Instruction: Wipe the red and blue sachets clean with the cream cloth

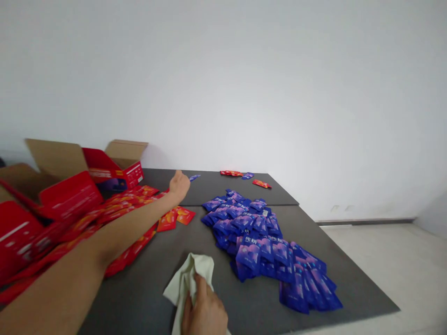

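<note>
My left hand [179,186] reaches far across the dark table, its fingers curled closed. A small blue sachet [195,177] sticks out at the hand's right edge and looks gripped there, though the fingertips are hidden. Near the front, my right hand [206,311] is closed on a pale, crumpled cloth [190,274] that touches the tabletop. Under and beside my left arm spreads a heap of red-orange sachets [118,207]. To the right of the cloth lies a large overlapping pile of blue-purple sachets [249,251].
Open red cardboard boxes [70,195] stand on the left, flaps raised. Several red sachets [231,173] and a blue one [247,176] lie at the table's back edge, another red one [261,184] nearby. The table [363,298] ends at the right above a pale floor; a white wall rises behind.
</note>
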A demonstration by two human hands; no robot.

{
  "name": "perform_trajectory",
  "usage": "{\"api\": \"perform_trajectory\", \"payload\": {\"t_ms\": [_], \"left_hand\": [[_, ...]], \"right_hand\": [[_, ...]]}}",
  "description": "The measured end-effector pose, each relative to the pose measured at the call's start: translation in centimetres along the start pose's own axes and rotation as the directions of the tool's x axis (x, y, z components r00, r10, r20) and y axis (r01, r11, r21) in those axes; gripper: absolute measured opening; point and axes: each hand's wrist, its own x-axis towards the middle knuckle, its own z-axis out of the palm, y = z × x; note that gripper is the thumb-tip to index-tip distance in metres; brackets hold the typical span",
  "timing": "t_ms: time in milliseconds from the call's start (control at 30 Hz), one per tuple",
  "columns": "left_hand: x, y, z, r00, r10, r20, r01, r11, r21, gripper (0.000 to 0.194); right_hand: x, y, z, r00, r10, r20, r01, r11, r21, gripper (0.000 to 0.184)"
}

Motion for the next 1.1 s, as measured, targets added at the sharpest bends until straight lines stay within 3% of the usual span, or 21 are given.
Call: {"api": "perform_trajectory", "payload": {"t_ms": [100, 200, 267, 367, 433, 500, 567, 633, 733, 867, 933, 1000, 1100], "left_hand": [[-8.7, 1.4, -1.2, 0.999, 0.028, -0.046, -0.019, 0.982, 0.187, 0.041], [-18.7, 2.1, -1.5, 0.999, 0.046, -0.011, -0.041, 0.957, 0.286, 0.042], [-24.6, 2.2, -1.4, 0.997, 0.056, 0.047, -0.071, 0.894, 0.442, 0.046], [-31.0, 2.0, -1.4, 0.998, 0.046, 0.046, -0.063, 0.87, 0.49, 0.05], [-33.3, 1.8, -1.5, 0.998, 0.019, 0.052, -0.041, 0.884, 0.466, 0.058], [-34.2, 1.8, -1.7, 0.99, -0.08, 0.119, 0.021, 0.902, 0.432, 0.059], [-34.1, 1.9, -1.8, 0.954, -0.222, 0.203, 0.122, 0.902, 0.414, 0.051], [-33.5, 1.8, -1.7, 0.934, -0.294, 0.205, 0.193, 0.895, 0.403, 0.048], [-32.3, 1.3, -1.3, 0.974, -0.189, 0.125, 0.146, 0.945, 0.291, 0.058], [-31.2, -0.4, -0.9, 0.98, -0.036, 0.197, 0.037, 0.999, -0.004, 0.067], [-31.1, -1.4, -0.8, 0.988, -0.014, 0.154, 0.031, 0.994, -0.104, 0.07], [-31.2, -2.0, -0.8, 0.997, 0.012, 0.081, 0.001, 0.987, -0.16, 0.064], [-31.3, -2.1, -1.1, 0.998, 0.043, 0.05, -0.034, 0.985, -0.167, 0.037]], "right_hand": [[0.1, -0.4, -1.3, 0.999, -0.03, 0.029, 0.03, 0.999, 0.01, 0.032], [0.3, -0.4, -2.1, 0.999, -0.045, 0.03, 0.045, 0.999, 0.023, 0.028], [0.3, -0.2, -2.4, 0.998, -0.054, 0.021, 0.052, 0.997, 0.059, 0.027], [0.5, -0.2, -3.1, 0.999, -0.041, 0.031, 0.037, 0.989, 0.144, 0.026], [0.7, -0.7, -3.6, 0.998, -0.057, 0.041, 0.047, 0.976, 0.215, 0.025], [1.1, -1.7, -3.9, 0.991, -0.128, 0.046, 0.111, 0.957, 0.269, 0.026], [1.6, -3.1, -4.1, 0.975, -0.218, 0.05, 0.197, 0.942, 0.271, 0.028], [2.5, -4.5, -4.1, 0.953, -0.297, 0.062, 0.275, 0.932, 0.234, 0.03], [4.3, -6.0, -4.0, 0.915, -0.39, 0.101, 0.373, 0.915, 0.152, 0.031], [7.3, -6.5, -4.0, 0.903, -0.401, 0.156, 0.406, 0.914, 0.001, 0.035], [8.6, -6.4, -3.7, 0.907, -0.384, 0.171, 0.396, 0.917, -0.044, 0.039], [9.6, -6.5, -3.1, 0.908, -0.369, 0.199, 0.39, 0.917, -0.083, 0.042], [10.0, -6.8, -1.6, 0.893, -0.362, 0.269, 0.406, 0.904, -0.132, 0.04]]}}
